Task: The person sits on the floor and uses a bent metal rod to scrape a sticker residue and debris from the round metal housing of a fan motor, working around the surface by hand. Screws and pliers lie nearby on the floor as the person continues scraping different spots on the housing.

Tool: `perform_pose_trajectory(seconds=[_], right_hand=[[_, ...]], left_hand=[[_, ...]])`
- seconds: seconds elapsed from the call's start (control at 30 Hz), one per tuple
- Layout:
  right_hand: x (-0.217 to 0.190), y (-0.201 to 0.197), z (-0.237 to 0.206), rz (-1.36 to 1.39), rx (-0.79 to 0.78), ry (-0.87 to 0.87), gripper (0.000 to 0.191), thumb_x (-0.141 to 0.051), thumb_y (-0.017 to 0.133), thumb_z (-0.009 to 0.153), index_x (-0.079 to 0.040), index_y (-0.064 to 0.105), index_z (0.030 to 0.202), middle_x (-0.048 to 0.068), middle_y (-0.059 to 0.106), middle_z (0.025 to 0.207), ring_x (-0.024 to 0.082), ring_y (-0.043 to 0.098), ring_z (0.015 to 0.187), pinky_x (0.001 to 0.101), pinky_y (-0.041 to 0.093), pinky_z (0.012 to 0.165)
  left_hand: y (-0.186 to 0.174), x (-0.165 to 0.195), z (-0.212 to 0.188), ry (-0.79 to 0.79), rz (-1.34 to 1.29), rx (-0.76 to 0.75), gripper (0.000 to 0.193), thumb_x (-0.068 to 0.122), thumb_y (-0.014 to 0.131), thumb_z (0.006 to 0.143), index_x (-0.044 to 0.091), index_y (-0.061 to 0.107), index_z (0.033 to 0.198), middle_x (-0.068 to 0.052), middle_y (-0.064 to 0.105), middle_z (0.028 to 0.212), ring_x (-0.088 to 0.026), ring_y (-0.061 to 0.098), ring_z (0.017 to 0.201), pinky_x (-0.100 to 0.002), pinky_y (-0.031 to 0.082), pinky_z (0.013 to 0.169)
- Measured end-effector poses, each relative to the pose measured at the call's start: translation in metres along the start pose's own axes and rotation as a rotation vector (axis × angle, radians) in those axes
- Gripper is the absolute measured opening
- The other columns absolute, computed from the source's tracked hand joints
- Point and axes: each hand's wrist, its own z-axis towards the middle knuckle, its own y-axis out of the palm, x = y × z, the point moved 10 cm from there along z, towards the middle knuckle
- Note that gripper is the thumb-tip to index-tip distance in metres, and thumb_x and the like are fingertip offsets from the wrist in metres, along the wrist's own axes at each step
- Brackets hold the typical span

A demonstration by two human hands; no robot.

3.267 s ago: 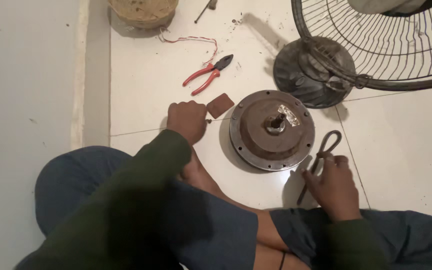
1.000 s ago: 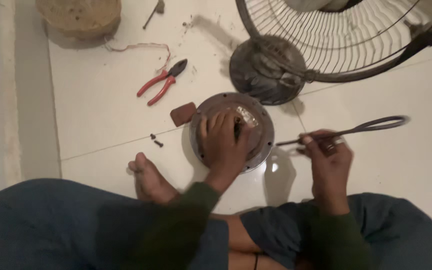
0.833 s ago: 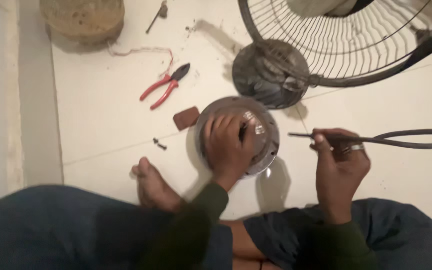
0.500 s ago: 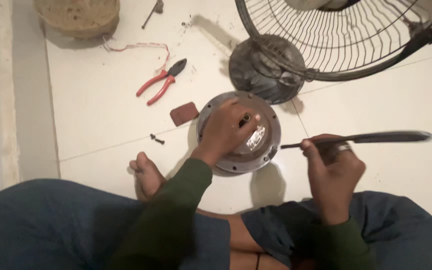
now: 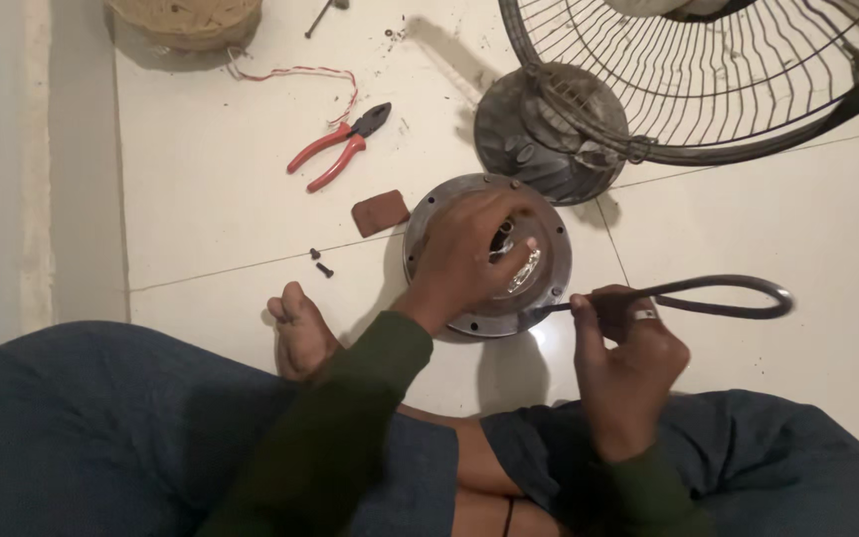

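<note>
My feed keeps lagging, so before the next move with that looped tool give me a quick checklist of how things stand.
1. Left hand on the round metal housing: ok.
2. Right hand gripping the looped metal tool: ok.
3. Tool tip seated at the housing's rim: cannot tell.
4. Two loose screws clear of the housing: ok.
5. Red pliers lying apart on the floor: ok.
6. Bare foot close to the housing: not ok.
</note>
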Motion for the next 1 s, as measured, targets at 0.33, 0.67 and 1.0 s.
perform_pose_trajectory(seconds=[0.33, 0.67, 1.0], right_hand=[[-0.013, 0.016, -0.003, -0.111, -0.021, -0.136, 0.017, -0.007, 0.075, 0.092, 0.003, 0.072, 0.105, 0.018, 0.075, 0.090, 0.029, 0.076, 0.082, 0.0370, 0.058, 0.074], [-0.017, 0.028, -0.007, -0.192, 0.015, -0.185, 0.013, -0.010, 0.076, 0.098, 0.002, 0.073, 0.100, 0.018, 0.074, 0.089, 0.032, 0.074, 0.082, 0.0397, 0.055, 0.071], [-0.003, 0.028, -0.006, -0.263, -0.055, -0.181, 0.019, -0.010, 0.071, 0.103, 0.004, 0.073, 0.089, 0.021, 0.071, 0.080, 0.036, 0.072, 0.074, 0.0426, 0.053, 0.065]], left_hand=[[0.008, 0.058, -0.003, 0.159, -0.016, -0.044, 0.013, 0.009, 0.068, 0.091, 0.009, 0.073, 0.103, -0.006, 0.075, 0.104, -0.025, 0.072, 0.101, -0.056, 0.043, 0.114], [0.037, 0.032, -0.009, -0.012, -0.552, -0.409, 0.030, -0.004, 0.064, 0.092, 0.006, 0.072, 0.119, -0.009, 0.076, 0.114, -0.026, 0.074, 0.102, -0.036, 0.061, 0.089], [0.052, 0.031, -0.012, -0.087, -0.608, -0.432, 0.025, 0.006, 0.075, 0.092, 0.003, 0.072, 0.117, -0.008, 0.078, 0.107, -0.018, 0.076, 0.095, -0.032, 0.060, 0.085]])
